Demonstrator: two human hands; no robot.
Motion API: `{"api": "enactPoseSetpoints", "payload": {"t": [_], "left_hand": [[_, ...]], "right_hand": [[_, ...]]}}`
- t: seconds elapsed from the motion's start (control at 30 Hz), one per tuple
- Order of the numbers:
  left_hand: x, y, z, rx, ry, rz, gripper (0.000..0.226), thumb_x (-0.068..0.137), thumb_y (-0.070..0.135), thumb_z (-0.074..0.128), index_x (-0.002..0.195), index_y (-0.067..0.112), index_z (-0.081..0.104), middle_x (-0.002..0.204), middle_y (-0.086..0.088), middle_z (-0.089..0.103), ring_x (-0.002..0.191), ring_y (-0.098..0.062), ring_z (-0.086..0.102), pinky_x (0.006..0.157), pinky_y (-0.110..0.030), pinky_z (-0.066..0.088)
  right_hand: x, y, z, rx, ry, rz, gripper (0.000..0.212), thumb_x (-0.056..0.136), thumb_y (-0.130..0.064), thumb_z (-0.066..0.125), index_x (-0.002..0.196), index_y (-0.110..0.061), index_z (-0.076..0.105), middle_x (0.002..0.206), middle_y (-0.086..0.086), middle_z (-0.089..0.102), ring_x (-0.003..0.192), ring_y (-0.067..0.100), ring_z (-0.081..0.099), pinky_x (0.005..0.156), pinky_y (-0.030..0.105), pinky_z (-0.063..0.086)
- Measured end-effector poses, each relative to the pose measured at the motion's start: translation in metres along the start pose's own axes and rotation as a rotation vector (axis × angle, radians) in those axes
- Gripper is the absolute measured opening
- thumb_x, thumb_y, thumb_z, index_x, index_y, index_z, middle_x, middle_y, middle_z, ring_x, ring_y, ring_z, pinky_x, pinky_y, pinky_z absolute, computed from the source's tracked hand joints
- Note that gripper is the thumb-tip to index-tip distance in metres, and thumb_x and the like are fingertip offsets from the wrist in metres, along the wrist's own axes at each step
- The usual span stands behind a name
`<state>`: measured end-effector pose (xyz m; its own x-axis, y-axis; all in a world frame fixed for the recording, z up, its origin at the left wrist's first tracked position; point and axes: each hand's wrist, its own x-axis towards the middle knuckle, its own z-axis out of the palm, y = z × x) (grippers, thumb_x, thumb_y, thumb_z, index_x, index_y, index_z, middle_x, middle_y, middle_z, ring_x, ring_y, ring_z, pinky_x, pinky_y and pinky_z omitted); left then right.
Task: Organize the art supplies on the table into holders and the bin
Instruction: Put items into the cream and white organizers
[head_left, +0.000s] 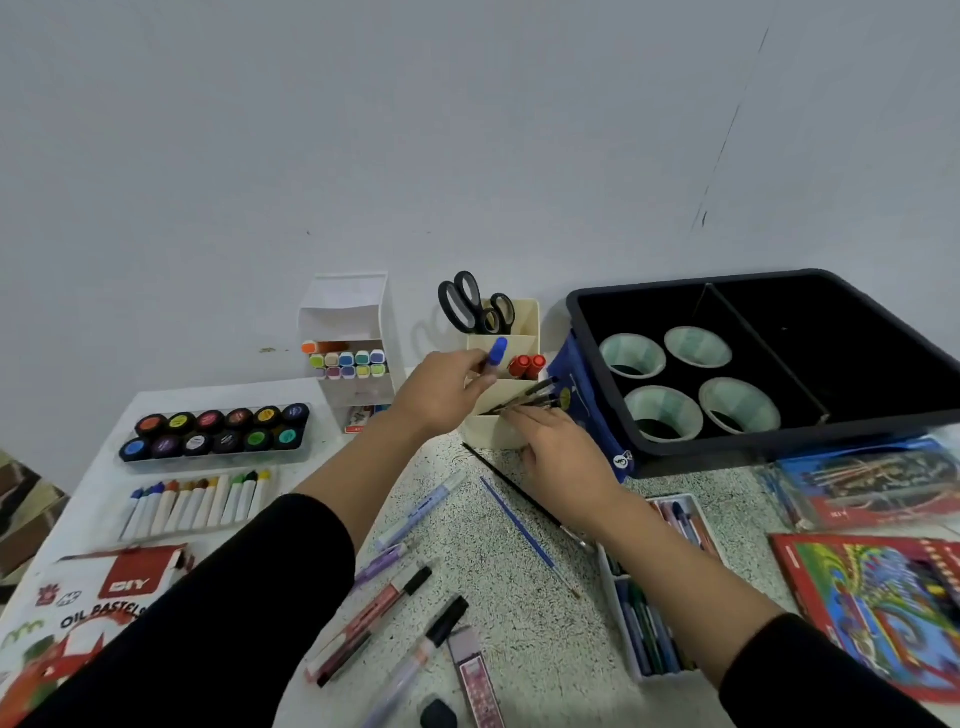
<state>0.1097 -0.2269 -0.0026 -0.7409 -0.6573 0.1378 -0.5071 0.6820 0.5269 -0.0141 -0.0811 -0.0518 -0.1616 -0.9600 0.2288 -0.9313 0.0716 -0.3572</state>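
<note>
Loose markers (387, 618) are lying nearest, well in front of the cream holder (501, 410). Judging risk: brushes being fed into its lowest pocket could snag the rim and tip the holder. Left hand (441, 387) is pinching a blue-capped marker (496, 356) above the middle pocket, fingers narrow. Right hand (563, 457) is closing around a brush bundle (527, 400), tips entering. Black bin (769, 436) is sitting just right.

Four tape rolls (688, 384), two scissors (475, 306), twelve paint pots (215, 431) — two red markers (525, 365)

Cream holder (511, 431), black bin (587, 306) (blue underneath), speckled table (498, 561), black-handled scissors (467, 301)
</note>
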Motion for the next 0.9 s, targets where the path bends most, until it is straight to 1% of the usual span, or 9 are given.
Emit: {"api": "enactPoseSetpoints", "payload": {"t": [0.1, 0.17, 0.3, 0.4, 0.47, 0.53, 0.6, 0.73, 0.9], "left_hand": [[0.000, 0.000, 0.000, 0.059, -0.092, -0.002, 0.027, 0.100, 0.043, 0.049, 0.124, 0.032, 0.045, 0.114, -0.001, 0.071, 0.089, -0.021, 0.066, 0.085, -0.041, 0.054], [-0.002, 0.001, 0.000, 0.077, -0.115, -0.013, 0.026, 0.100, 0.047, 0.047, 0.121, 0.033, 0.041, 0.115, -0.003, 0.071, 0.100, -0.025, 0.067, 0.087, -0.046, 0.054], [-0.006, 0.001, -0.001, 0.069, -0.097, -0.015, 0.024, 0.102, 0.037, 0.050, 0.120, 0.022, 0.055, 0.127, 0.000, 0.066, 0.079, -0.017, 0.060, 0.084, -0.037, 0.050], [-0.015, -0.003, -0.004, 0.019, -0.068, 0.002, 0.029, 0.100, 0.033, 0.056, 0.128, 0.024, 0.060, 0.127, 0.006, 0.066, 0.081, -0.017, 0.063, 0.080, -0.032, 0.048], [-0.026, -0.006, -0.009, -0.029, -0.038, 0.003, 0.027, 0.099, 0.029, 0.058, 0.126, 0.024, 0.063, 0.121, 0.008, 0.067, 0.082, -0.015, 0.064, 0.080, -0.033, 0.051], [-0.040, -0.012, -0.014, -0.109, 0.014, -0.005, 0.023, 0.098, 0.027, 0.060, 0.121, 0.025, 0.065, 0.114, 0.009, 0.067, 0.084, -0.012, 0.063, 0.077, -0.031, 0.053], [-0.059, -0.020, -0.016, -0.172, 0.052, -0.009, 0.019, 0.097, 0.024, 0.062, 0.115, 0.025, 0.066, 0.110, 0.013, 0.066, 0.084, -0.005, 0.062, 0.073, -0.022, 0.050], [-0.100, -0.044, -0.010, -0.195, 0.030, -0.048, 0.013, 0.098, 0.027, 0.061, 0.109, 0.030, 0.067, 0.102, 0.020, 0.065, 0.085, 0.001, 0.059, 0.068, -0.013, 0.041], [-0.121, -0.058, -0.007, -0.232, 0.042, -0.080, 0.010, 0.098, 0.029, 0.059, 0.102, 0.032, 0.069, 0.093, 0.017, 0.064, 0.088, -0.001, 0.059, 0.068, -0.010, 0.038]], "right_hand": [[-0.002, -0.004, 0.000, 0.010, -0.005, 0.004, 0.055, 0.088, -0.002, 0.051, 0.142, -0.014, 0.053, 0.143, 0.003, 0.056, 0.124, 0.031, 0.053, 0.099, 0.051, 0.049], [-0.008, -0.011, -0.003, 0.034, 0.033, -0.006, 0.052, 0.089, -0.004, 0.051, 0.140, -0.014, 0.054, 0.143, 0.002, 0.055, 0.121, 0.031, 0.054, 0.100, 0.047, 0.049], [-0.026, -0.028, -0.006, 0.135, 0.078, -0.069, 0.035, 0.091, -0.013, 0.058, 0.125, -0.015, 0.063, 0.127, -0.002, 0.060, 0.113, 0.019, 0.057, 0.093, 0.038, 0.051], [-0.043, -0.040, -0.006, 0.231, -0.210, -0.181, 0.026, 0.097, -0.032, 0.060, 0.120, -0.023, 0.066, 0.115, -0.009, 0.064, 0.107, 0.004, 0.054, 0.099, 0.028, 0.046], [-0.054, -0.047, -0.002, 0.224, -0.393, -0.277, 0.028, 0.097, -0.040, 0.061, 0.120, -0.024, 0.066, 0.113, -0.010, 0.064, 0.108, 0.001, 0.051, 0.104, 0.027, 0.042], [-0.064, -0.051, 0.005, 0.219, -0.473, -0.331, 0.032, 0.094, -0.040, 0.066, 0.122, -0.025, 0.065, 0.111, -0.010, 0.060, 0.107, 0.003, 0.047, 0.099, 0.029, 0.043], [-0.070, -0.054, 0.011, 0.218, -0.491, -0.352, 0.034, 0.090, -0.038, 0.071, 0.121, -0.025, 0.066, 0.109, -0.010, 0.054, 0.106, 0.006, 0.043, 0.090, 0.026, 0.040], [-0.071, -0.058, 0.013, 0.251, -0.511, -0.295, 0.022, 0.091, -0.030, 0.071, 0.113, -0.025, 0.071, 0.102, -0.015, 0.048, 0.101, 0.004, 0.041, 0.084, 0.024, 0.037], [-0.062, -0.057, -0.004, 0.486, -0.563, -0.078, 0.012, 0.095, -0.020, 0.068, 0.107, -0.022, 0.069, 0.103, -0.014, 0.064, 0.095, -0.005, 0.057, 0.082, 0.020, 0.047]]}}
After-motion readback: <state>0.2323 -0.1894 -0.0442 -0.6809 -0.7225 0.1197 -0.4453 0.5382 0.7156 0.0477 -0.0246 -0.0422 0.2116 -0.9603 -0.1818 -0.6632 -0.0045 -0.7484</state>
